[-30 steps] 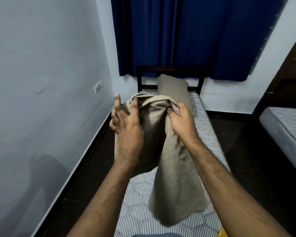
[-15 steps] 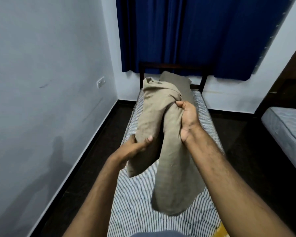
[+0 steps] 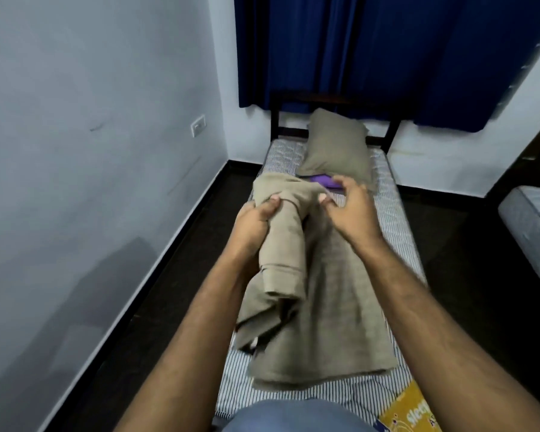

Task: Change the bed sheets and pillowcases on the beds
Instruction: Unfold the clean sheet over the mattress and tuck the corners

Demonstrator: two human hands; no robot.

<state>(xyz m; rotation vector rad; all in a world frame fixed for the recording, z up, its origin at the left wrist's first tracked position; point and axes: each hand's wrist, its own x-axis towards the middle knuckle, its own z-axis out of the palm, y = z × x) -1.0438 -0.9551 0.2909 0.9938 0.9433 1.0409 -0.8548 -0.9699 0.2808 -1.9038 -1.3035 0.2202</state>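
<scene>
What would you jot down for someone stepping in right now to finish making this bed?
Left hand: grips the bunched upper end of the beige sheet.
Right hand: fingers spread beside the sheet, holding nothing.
The sheet is folded and crumpled, its lower part resting on the striped mattress, which is bare.
A pillow in a beige case leans at the headboard; something purple lies just in front of it, unclear what.
Done: the sheet has reached the bed.
Left: open it out, spread and tuck it. A second mattress at the right edge looks uncovered too.
</scene>
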